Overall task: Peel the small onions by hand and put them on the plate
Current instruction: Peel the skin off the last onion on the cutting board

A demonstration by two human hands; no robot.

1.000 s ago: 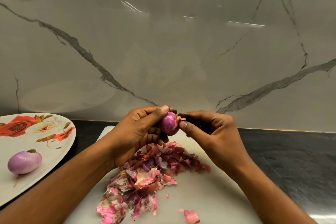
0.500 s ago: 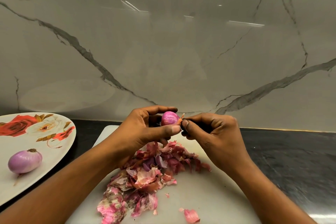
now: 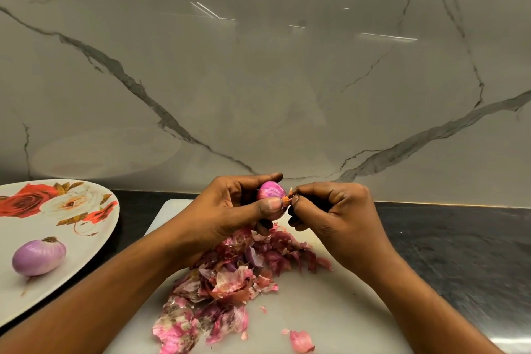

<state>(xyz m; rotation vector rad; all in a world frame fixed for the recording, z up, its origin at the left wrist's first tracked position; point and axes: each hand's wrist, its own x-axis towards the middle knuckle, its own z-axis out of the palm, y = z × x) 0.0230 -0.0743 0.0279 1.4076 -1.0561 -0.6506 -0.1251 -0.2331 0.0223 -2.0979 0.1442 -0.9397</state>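
The onion [image 3: 271, 192] I am working on sits up off the board, in front of me and about midway between my two wrists. It shows glossy pink on top, so I judge most of the dry skin is off. My left hand [image 3: 230, 210] grasps it: the index finger arches over the top, the thumb presses across its near face, and the other fingers curl underneath. Its long axis runs roughly left to right, with one end buried in my left palm and the other facing my right hand [image 3: 336, 210]. At that exposed end a small orange tag of skin [image 3: 287, 199] sticks out, and my right hand is clenched with its thumb and forefinger pinching it. The two hands almost touch there.

So the pull I need goes rightward along that axis, away from the left hand, while the left holds firm. If the tag tears short, I will have to pick at the end again.

Directly below lies the pile of peelings [image 3: 230, 276], spread over the white cutting board [image 3: 330, 310] on the dark counter [image 3: 445, 238].

The flowered plate [image 3: 86, 261] lies well off to my left, beside the board, with one peeled onion [image 3: 38, 257] on it. My left hand is the nearer one and already has the onion, so I expect it to make the carry across.
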